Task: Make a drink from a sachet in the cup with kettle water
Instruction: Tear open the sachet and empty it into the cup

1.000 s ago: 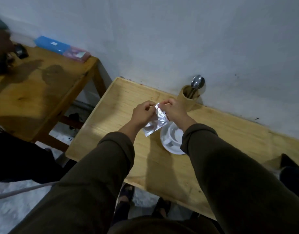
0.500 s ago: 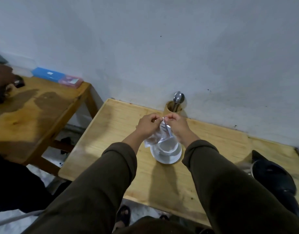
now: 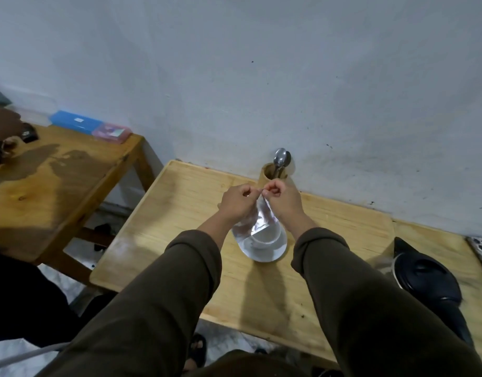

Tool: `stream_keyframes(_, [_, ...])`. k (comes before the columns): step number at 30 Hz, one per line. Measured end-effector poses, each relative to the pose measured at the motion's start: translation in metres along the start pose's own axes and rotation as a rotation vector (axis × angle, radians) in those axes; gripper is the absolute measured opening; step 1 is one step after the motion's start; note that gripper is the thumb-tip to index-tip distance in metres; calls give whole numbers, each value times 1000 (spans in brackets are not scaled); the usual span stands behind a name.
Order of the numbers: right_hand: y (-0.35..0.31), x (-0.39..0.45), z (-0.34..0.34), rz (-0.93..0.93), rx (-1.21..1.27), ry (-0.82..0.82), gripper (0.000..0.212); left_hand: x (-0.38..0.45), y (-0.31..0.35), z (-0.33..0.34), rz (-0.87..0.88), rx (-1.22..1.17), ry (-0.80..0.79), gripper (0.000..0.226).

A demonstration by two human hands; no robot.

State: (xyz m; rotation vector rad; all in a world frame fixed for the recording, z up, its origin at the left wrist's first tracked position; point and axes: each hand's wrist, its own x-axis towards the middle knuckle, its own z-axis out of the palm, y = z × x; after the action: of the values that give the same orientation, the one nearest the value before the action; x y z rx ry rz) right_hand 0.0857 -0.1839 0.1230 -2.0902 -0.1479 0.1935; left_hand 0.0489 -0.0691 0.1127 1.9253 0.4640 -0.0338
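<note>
A silvery sachet (image 3: 263, 221) hangs upright over a white cup (image 3: 267, 239) that stands on a white saucer (image 3: 264, 254). My left hand (image 3: 238, 204) and my right hand (image 3: 284, 198) both pinch the sachet's top edge, fingertips almost touching. The sachet and my wrists hide part of the cup. A black kettle (image 3: 427, 281) with its lid shut sits at the right on the wooden table (image 3: 180, 213).
A wooden holder (image 3: 269, 174) with spoons (image 3: 280, 157) stands against the wall behind my hands. A second wooden table (image 3: 57, 180) at the left carries a blue box (image 3: 75, 121) and a pink box (image 3: 112, 132); another person's hand (image 3: 3, 126) rests there.
The view has swung right, and the kettle has come into sight. My hands have turned the sachet upright over the cup and drawn closer together at its top edge.
</note>
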Motion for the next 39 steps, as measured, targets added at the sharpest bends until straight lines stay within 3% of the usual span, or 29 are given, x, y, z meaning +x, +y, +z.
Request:
stream_keyframes(2, [-4, -3, 0, -75, -91, 41, 7, -3, 3, -1, -9, -82, -12, 33])
stream_keyframes(6, [-11, -6, 2, -245, -230, 101, 12, -4, 4, -2, -24, -229, -42, 18])
stream_keyframes(9, [-14, -7, 7, -323, -277, 83, 15, -4, 2, -1, -77, -298, -22, 25])
stream_keyframes(25, [-15, -17, -4, -179, -149, -265, 8, 2, -13, -5, -166, -251, 30, 25])
stream_keyframes(29, [-17, -15, -10, -160, -80, -215, 3, 0, -14, -7, -101, -313, -7, 22])
stream_keyframes(34, [-19, -11, -17, -157, -147, -139, 10, -1, -18, -8, -3, -208, -134, 22])
stream_keyframes(39, [-21, -7, -19, -138, -180, -121, 12, -7, -13, -7, -9, -242, -242, 21])
